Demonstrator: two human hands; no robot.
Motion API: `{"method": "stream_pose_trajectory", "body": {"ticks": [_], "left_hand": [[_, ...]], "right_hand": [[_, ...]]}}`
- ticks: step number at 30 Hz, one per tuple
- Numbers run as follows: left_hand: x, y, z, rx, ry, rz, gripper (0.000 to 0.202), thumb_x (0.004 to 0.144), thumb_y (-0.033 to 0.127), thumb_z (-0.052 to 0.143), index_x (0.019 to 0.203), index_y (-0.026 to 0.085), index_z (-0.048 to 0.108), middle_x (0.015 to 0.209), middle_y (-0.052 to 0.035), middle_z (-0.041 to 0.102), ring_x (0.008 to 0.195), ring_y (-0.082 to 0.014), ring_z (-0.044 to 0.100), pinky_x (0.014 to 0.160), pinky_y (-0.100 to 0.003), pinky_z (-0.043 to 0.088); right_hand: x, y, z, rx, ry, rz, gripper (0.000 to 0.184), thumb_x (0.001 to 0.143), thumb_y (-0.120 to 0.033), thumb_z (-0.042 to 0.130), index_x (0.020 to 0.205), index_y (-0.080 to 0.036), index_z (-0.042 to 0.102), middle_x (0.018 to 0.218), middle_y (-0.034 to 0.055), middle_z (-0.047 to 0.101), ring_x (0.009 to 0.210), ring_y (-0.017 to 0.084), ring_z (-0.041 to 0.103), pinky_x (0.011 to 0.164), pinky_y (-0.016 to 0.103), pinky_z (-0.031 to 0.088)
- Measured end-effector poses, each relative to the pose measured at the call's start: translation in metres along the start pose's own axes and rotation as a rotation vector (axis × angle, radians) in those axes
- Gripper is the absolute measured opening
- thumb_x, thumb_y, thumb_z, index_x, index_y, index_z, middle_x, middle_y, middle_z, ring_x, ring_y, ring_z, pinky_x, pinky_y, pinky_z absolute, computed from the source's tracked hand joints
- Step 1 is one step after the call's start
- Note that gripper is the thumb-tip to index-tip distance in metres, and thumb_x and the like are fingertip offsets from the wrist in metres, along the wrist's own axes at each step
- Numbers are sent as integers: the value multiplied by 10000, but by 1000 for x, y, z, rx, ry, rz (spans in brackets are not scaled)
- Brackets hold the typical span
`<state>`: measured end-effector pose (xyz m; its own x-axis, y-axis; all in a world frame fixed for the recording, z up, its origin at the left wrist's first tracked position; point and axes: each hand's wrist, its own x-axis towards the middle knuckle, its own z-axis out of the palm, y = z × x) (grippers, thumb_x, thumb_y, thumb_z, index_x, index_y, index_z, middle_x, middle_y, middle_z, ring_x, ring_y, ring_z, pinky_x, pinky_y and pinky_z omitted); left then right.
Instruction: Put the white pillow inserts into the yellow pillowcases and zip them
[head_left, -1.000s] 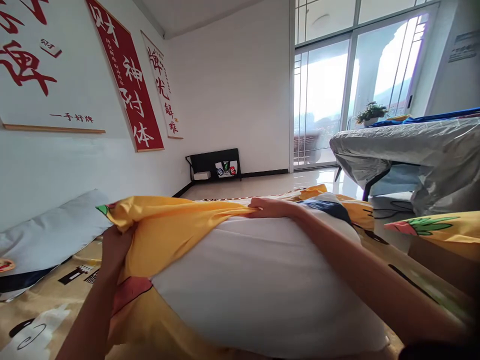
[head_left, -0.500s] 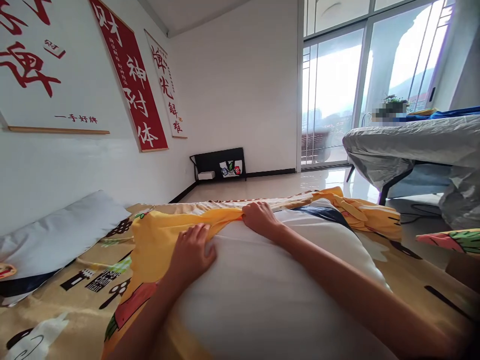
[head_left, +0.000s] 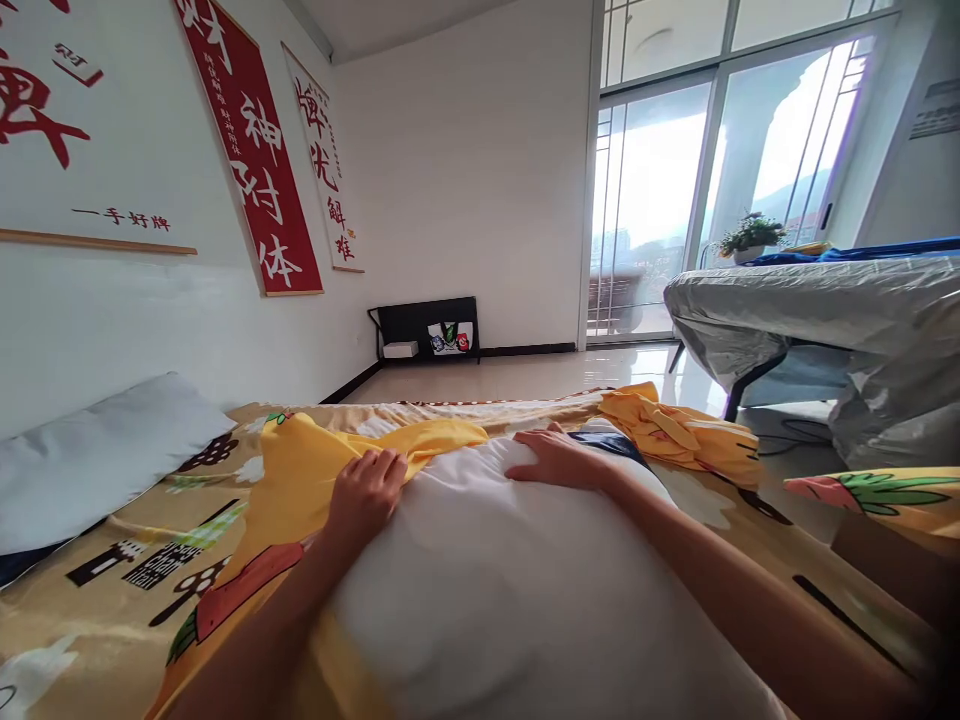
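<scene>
A plump white pillow fills the foreground, its left side inside or under a yellow pillowcase with a fruit print. My left hand has its fingers curled over the pillowcase's edge, gripping the cloth against the pillow. On the pillow's far part lies my right hand, fingers stretched out toward the left and holding nothing. A dark blue band shows just beyond the right wrist. The near end of the pillow runs out of the frame.
Beneath lies a tan patterned bedspread. A second white pillow rests at left, and bunched yellow cloth at far right. Another yellow printed cloth is at the right edge. Beyond stands a plastic-covered table.
My right hand has let go of the pillowcase's edge and moved slightly right, its fingers now spread on the pillow. The left hand has closed more on the cloth. The view has shifted slightly.
</scene>
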<state>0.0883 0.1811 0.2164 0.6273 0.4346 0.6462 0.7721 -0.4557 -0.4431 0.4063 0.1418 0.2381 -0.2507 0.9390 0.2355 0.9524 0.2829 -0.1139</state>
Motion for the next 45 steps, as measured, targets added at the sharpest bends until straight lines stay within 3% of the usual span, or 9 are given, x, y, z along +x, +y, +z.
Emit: {"method": "stream_pose_trajectory", "body": {"ticks": [9,14,18,22,28,33,36,40,45], "left_hand": [[83,18,7,-98,-240,15,280,860,51,385,976,109,633,961,-175,628,874,-280,587,649,-335,372],[95,48,8,-200,-294,14,232,873,97,420,932,128,642,967,-148,639,913,-259,595,678,-311,395],[63,58,37,-261,-346,-111,292,887,103,376,976,111,654,981,-163,667,926,-266,627,745,-340,449],[4,52,57,-349,-393,-150,409,928,145,321,1258,163,562,1269,-106,604,1175,-198,554,980,-332,428],[-105,50,5,-488,-295,189,400,949,301,399,1329,202,478,1374,-69,517,1273,-212,447,1095,-416,319],[-134,56,-27,-400,-358,262,267,914,327,463,829,156,649,836,-82,656,851,-229,592,884,-432,440],[-118,65,-33,-342,-562,276,438,900,481,468,683,149,654,689,-87,649,777,-239,614,914,-474,417],[-91,94,-43,-347,-770,149,464,898,482,448,773,115,704,774,-156,698,794,-286,663,881,-472,436],[-72,132,-51,-384,-746,-37,403,852,402,502,1066,80,616,984,-181,685,924,-324,651,766,-412,482]], "right_hand": [[-9,-98,-15,-201,137,-214,207,863,-377,580,870,-180,645,866,63,702,843,202,630,849,337,344],[11,-92,3,-273,152,-130,178,866,-192,501,855,-178,677,880,81,693,943,222,604,932,361,317],[15,-48,35,-255,145,91,342,952,-250,376,1080,-94,652,1092,203,643,1087,299,550,959,454,329],[-42,-26,76,-211,140,122,429,993,-291,290,1339,-130,486,1329,184,527,1242,266,461,998,432,343],[-181,-42,127,-292,326,-245,635,899,-377,478,1484,-224,284,1507,110,338,1381,312,290,1031,476,306],[-190,-49,150,-557,479,-205,592,864,-59,406,1422,-254,404,1325,106,565,1174,286,529,904,440,364],[-151,-55,132,-619,523,-259,459,893,-61,396,1305,-201,542,1085,109,683,884,228,621,799,391,402],[-95,-81,69,-623,393,-316,378,925,-101,396,1258,-163,565,917,98,695,822,204,603,780,360,410],[-54,-133,4,-661,278,-411,259,909,-87,421,1028,-119,649,890,120,694,864,226,600,759,351,385]]}}
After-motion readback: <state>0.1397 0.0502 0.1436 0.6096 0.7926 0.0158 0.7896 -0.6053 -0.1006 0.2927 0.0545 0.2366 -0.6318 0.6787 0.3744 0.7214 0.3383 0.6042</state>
